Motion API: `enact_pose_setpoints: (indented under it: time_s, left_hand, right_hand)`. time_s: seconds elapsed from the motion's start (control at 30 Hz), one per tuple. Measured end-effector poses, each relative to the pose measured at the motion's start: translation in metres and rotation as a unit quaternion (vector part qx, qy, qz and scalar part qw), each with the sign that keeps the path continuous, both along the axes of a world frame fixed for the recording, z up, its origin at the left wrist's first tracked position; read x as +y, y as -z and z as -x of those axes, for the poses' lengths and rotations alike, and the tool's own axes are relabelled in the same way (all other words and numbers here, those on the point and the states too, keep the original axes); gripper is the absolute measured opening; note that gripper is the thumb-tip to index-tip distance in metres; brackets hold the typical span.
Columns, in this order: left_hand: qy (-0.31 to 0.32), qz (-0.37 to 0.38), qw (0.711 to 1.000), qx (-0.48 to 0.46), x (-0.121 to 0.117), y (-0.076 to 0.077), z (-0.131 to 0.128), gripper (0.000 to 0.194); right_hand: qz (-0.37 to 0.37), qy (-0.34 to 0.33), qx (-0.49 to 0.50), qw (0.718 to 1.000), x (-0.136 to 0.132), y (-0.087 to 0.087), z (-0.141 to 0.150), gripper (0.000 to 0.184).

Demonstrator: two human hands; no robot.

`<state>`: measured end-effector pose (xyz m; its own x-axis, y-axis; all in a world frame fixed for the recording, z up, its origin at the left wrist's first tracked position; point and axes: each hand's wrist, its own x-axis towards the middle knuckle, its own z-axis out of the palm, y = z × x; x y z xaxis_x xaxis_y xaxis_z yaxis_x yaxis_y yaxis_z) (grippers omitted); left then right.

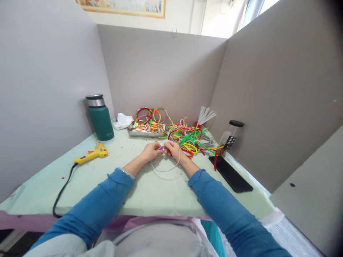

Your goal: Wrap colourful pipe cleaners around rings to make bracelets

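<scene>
My left hand [150, 151] and my right hand [174, 149] meet at the middle of the pale green table [128, 189], fingers pinched together on a purple pipe cleaner [162, 147]. A thin white plastic hairband [167, 166] curves down from my hands toward me; both hands hold it where the purple pipe cleaner sits. A tangled pile of coloured pipe cleaners [187, 137] lies just beyond my right hand. Behind my hands stands a metal tray [146, 132] with small pieces and several wrapped hoops [150, 115] leaning over it.
A yellow glue gun [92, 154] with a black cord lies at the left. A green flask [99, 117] stands at the back left beside crumpled tissue [122, 121]. A black phone [230, 174], a dark-lidded jar [229, 137] and white sticks [205, 115] are at the right. Grey partitions enclose the table.
</scene>
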<state>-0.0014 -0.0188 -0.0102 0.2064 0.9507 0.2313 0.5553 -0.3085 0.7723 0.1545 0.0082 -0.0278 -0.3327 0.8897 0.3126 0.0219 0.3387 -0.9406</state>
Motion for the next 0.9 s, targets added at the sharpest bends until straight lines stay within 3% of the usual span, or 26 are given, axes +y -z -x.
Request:
enact_pose_setpoints:
  time_s: [0.9]
  left_hand:
    - [0.005,0.005,1.0,0.014,-0.0025,-0.0015,-0.0013,0.018]
  right_hand:
    - [0.001,0.004,-0.01,1.0,-0.0042,-0.0028,0.0001,0.032]
